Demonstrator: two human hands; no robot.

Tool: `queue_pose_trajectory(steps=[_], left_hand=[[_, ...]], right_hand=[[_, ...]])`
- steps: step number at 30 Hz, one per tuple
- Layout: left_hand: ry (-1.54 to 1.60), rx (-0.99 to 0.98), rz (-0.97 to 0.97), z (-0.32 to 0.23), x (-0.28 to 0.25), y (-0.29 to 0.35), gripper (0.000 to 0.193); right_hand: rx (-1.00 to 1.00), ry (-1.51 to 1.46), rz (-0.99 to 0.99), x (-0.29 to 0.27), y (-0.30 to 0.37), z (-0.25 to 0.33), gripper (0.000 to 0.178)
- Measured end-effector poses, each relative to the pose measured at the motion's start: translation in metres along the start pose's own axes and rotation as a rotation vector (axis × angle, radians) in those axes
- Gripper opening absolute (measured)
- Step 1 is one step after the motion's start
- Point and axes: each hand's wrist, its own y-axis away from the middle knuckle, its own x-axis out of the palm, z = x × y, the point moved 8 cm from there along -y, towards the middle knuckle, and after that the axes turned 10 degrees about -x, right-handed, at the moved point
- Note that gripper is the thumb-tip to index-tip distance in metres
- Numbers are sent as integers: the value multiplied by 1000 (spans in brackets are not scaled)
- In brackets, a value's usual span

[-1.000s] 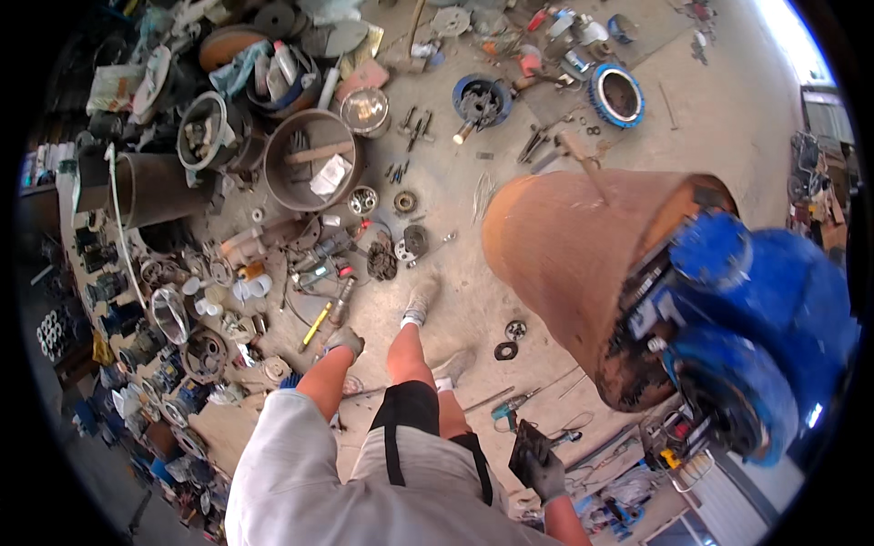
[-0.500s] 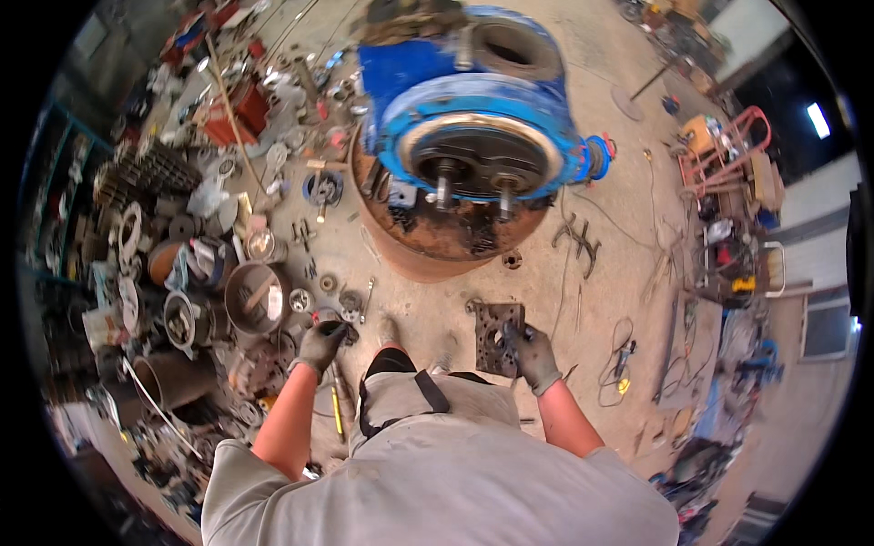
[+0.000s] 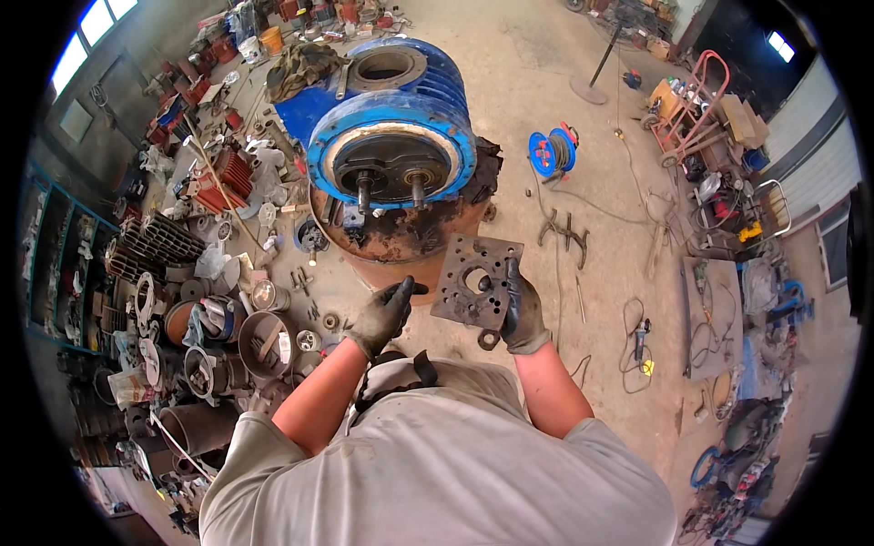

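My right hand (image 3: 524,314), in a dark work glove, grips the right edge of a square steel plate (image 3: 455,266). The plate is tilted up in front of me, with a large central hole and several smaller ones; my thumb lies over its near face. My left hand (image 3: 382,320), gloved too, is just left of the plate and apart from it. Its fingers reach toward the plate, and nothing shows in them. Beyond both hands, a blue machine housing (image 3: 446,86) with two protruding shafts rests on a rusty drum (image 3: 393,264). A small ring (image 3: 489,339) appears below the plate.
Metal parts and a round steel pot (image 3: 266,344) crowd the floor at left. On the right are a blue cable reel (image 3: 552,153), a dark forked puller (image 3: 564,238), an angle grinder (image 3: 642,338) with its cord, and a red hand truck (image 3: 703,100).
The plate has come up and farther from me in my right hand, tilting more. My left hand has moved right and forward from the floor parts. The view has shifted, placing the housing farther left.
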Motion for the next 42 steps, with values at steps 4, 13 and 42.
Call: queue_pose_trajectory(steps=[4,13,42], left_hand=[[54,-5,-3,11,13,-11,61],[43,-112,-109,32,13,-33,69],[671,-254,605,42,69,-32,50]], right_hand=[[-11,-88,-131,-1,-12,25,52],[353,-732,-124,39,-28,57,53],[-678,597,491,66,-78,186,88]])
